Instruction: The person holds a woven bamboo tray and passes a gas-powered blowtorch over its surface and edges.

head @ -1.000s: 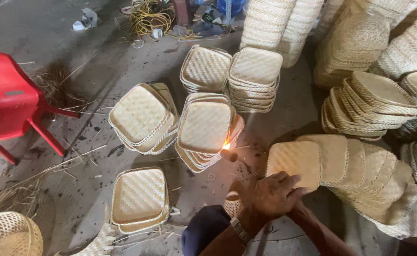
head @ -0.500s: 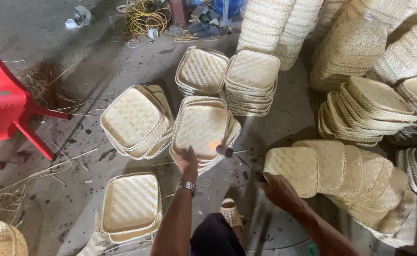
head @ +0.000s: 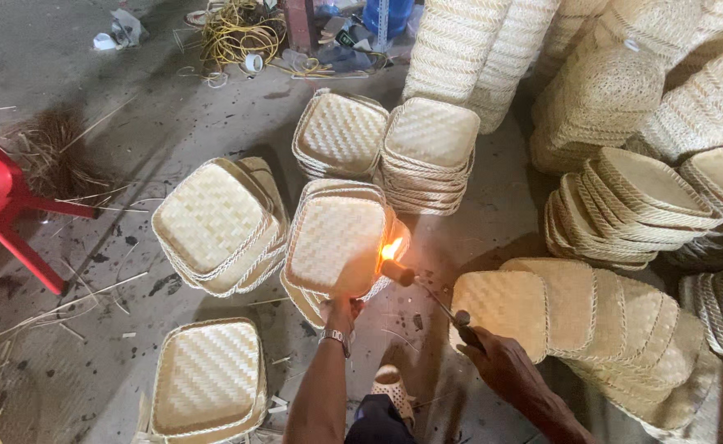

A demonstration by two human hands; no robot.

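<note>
Head view: L hand [head: 346, 306] grips near edge of top woven tray [head: 334, 241] on floor stack; R hand [head: 483, 352] closed on torch [head: 423, 288], flame at tray rim. Step looks like singeing; next prob. needs tray turned.

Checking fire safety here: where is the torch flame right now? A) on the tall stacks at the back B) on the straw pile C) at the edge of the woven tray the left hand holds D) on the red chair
C: the flame licks the edge of the woven tray gripped by the left hand, while the right hand holds the torch.
</note>
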